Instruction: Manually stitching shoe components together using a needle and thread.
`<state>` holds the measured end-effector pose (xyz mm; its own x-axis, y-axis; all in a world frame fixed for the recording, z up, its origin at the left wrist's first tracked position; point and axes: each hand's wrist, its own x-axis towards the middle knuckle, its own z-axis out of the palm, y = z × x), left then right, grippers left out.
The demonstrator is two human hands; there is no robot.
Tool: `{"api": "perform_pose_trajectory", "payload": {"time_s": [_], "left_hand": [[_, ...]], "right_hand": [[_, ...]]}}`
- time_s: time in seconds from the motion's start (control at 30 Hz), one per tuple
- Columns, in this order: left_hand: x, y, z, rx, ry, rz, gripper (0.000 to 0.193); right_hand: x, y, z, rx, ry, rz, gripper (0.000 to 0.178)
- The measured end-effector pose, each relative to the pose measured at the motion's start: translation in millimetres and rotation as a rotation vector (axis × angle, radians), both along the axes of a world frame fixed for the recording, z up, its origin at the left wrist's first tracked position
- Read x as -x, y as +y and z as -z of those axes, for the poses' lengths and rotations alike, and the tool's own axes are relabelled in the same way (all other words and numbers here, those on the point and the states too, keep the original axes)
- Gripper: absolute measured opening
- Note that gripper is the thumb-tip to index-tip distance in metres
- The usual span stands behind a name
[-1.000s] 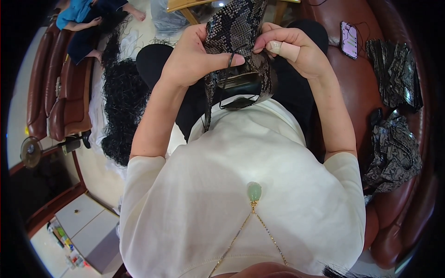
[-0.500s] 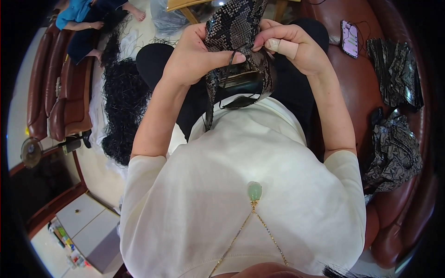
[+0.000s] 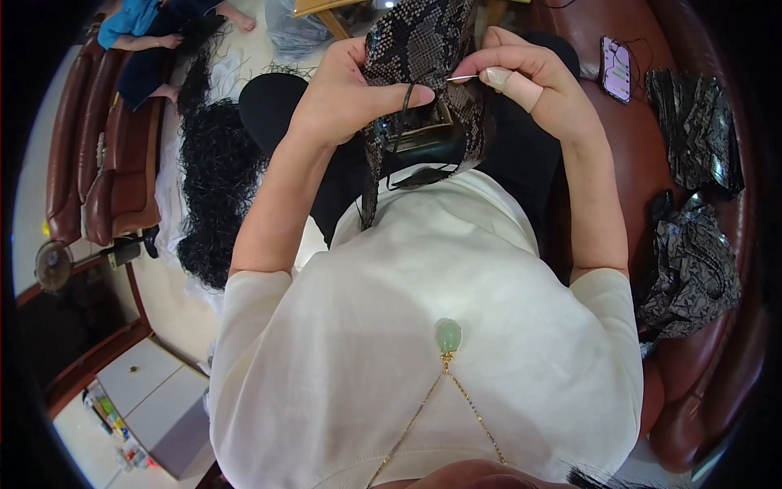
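A snakeskin-patterned piece (image 3: 415, 49), dark grey and brown, is held up in front of my lap. My left hand (image 3: 342, 94) grips its left edge, the thumb lying across its lower part near a thin black strip. In my right hand (image 3: 529, 81) a thin silver needle (image 3: 463, 77) is pinched between thumb and forefinger, its tip pointing left at the piece. A pale wrap covers part of the right thumb. Narrow patterned strips (image 3: 468, 134) hang from the piece toward my white shirt. Fingers behind the piece are hidden.
On the brown leather sofa (image 3: 603, 155) to my right lie a phone (image 3: 615, 69) with a cable and two heaps of patterned material (image 3: 692, 130). A black stringy pile (image 3: 216, 179) covers floor at left. Another person (image 3: 142, 45) sits far left, near a wooden stool (image 3: 326, 10).
My right hand has drawn slightly right, away from the piece, and the needle now shows between its fingers and the material. My left hand keeps its hold.
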<state>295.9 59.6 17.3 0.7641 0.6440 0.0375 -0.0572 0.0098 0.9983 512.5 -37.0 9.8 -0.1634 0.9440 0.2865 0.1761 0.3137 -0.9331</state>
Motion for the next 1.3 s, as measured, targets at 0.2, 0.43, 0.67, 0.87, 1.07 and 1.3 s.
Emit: {"api": "perform_pose_trajectory", "payload": {"time_s": [0.2, 0.43, 0.67, 0.87, 1.07, 1.3], "left_hand": [[3, 2, 3, -0.105, 0.057, -0.037, 0.031], [2, -5, -1, -0.212, 0.05, -0.092, 0.032], [5, -11, -8, -0.246, 0.052, -0.183, 0.028], [5, -14, -4, -0.506, 0.043, -0.262, 0.021], [4, -20, -5, -1.364, -0.167, -0.263, 0.013], [10, -23, -11, -1.684, -0.317, -0.263, 0.005]], "right_hand": [[13, -15, -3, -0.182, -0.266, 0.227, 0.017], [38, -22, -13, -0.226, -0.411, 0.451, 0.014], [39, -20, 1, -0.29, -0.319, 0.532, 0.012], [40, -21, -2, -0.289, -0.338, 0.523, 0.012], [56, -24, 15, -0.447, -0.136, 0.589, 0.011], [79, -20, 79, 0.238, 1.041, 0.482, 0.015]]}}
